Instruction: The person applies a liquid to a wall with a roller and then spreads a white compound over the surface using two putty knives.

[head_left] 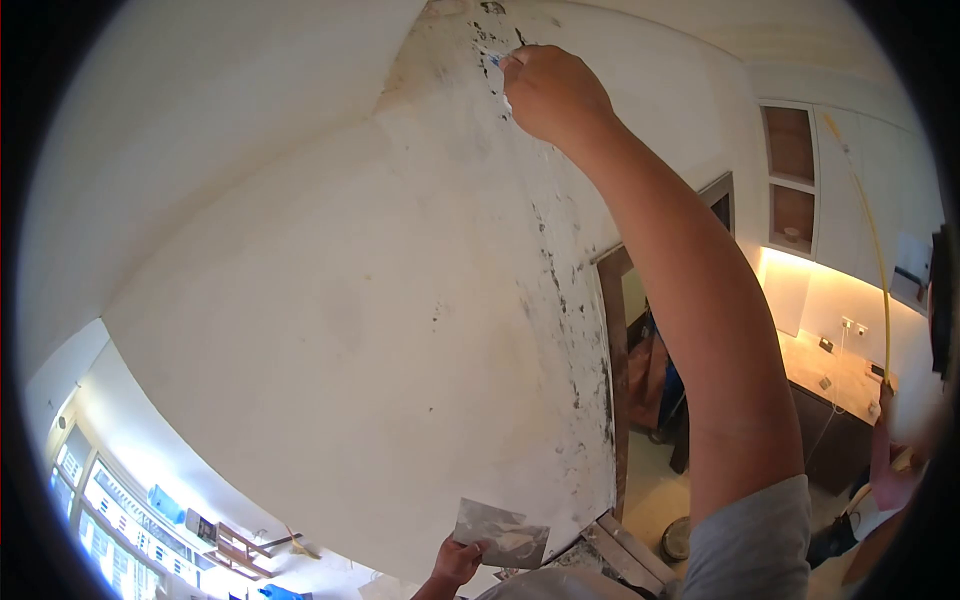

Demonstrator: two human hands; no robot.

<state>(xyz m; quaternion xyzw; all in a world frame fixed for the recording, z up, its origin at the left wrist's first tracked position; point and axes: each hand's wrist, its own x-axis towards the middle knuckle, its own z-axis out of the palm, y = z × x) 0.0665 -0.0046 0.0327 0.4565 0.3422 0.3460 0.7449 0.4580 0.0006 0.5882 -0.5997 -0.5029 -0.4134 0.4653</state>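
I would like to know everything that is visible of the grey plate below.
The grey plate is thin and flat, with straight edges, perhaps metal; pale smears mark its face. It is held tilted, low in the view. The left hand grips its lower left side, thumb over the face.

Wall (350, 300) is off-white, mottled black toward its right edge, tan-stained near top edge. Flat plate (478, 521) is grey with whitish smears (515, 542). Sleeve (755, 540) is plain grey, door frame (613, 350) brown, pole (879, 250) yellow, cabinet (850, 190) white with brown niches (788, 142).
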